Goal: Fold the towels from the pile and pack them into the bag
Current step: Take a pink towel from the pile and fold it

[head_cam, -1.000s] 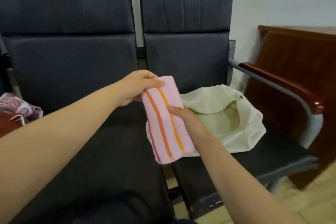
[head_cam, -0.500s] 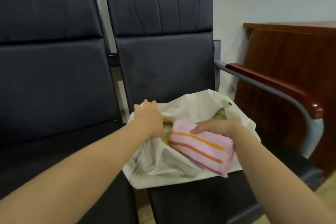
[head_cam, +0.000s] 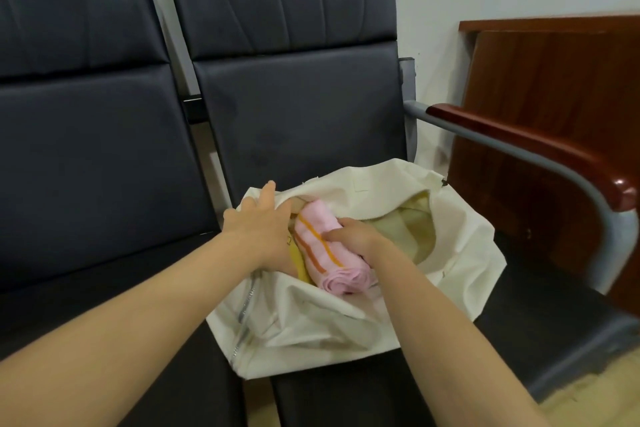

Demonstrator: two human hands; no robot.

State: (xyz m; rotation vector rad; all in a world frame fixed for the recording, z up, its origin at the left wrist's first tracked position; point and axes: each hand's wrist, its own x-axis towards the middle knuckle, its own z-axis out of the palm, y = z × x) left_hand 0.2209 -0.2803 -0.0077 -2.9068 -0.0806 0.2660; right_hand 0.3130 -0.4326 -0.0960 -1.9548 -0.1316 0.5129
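A cream fabric bag [head_cam: 460, 246] lies open on the right-hand black seat. In its mouth sits a folded pink towel [head_cam: 322, 253] with orange stripes, its rolled end towards me. My right hand [head_cam: 353, 237] grips the towel from the right side and holds it inside the opening. My left hand [head_cam: 258, 224] holds the bag's left edge, fingers reaching over the rim, keeping the mouth wide. A yellow towel [head_cam: 300, 265] shows underneath the pink one. The pile of towels is out of view.
Two black padded chairs [head_cam: 104, 149] stand joined side by side against a white wall. A grey metal armrest with a wooden top [head_cam: 540, 149] borders the bag's seat on the right. Beyond it stands a dark wooden desk [head_cam: 561, 73].
My right hand carried the pink towel from the air over the left seat down into the bag. My left hand let go of the towel and took the bag's left edge.
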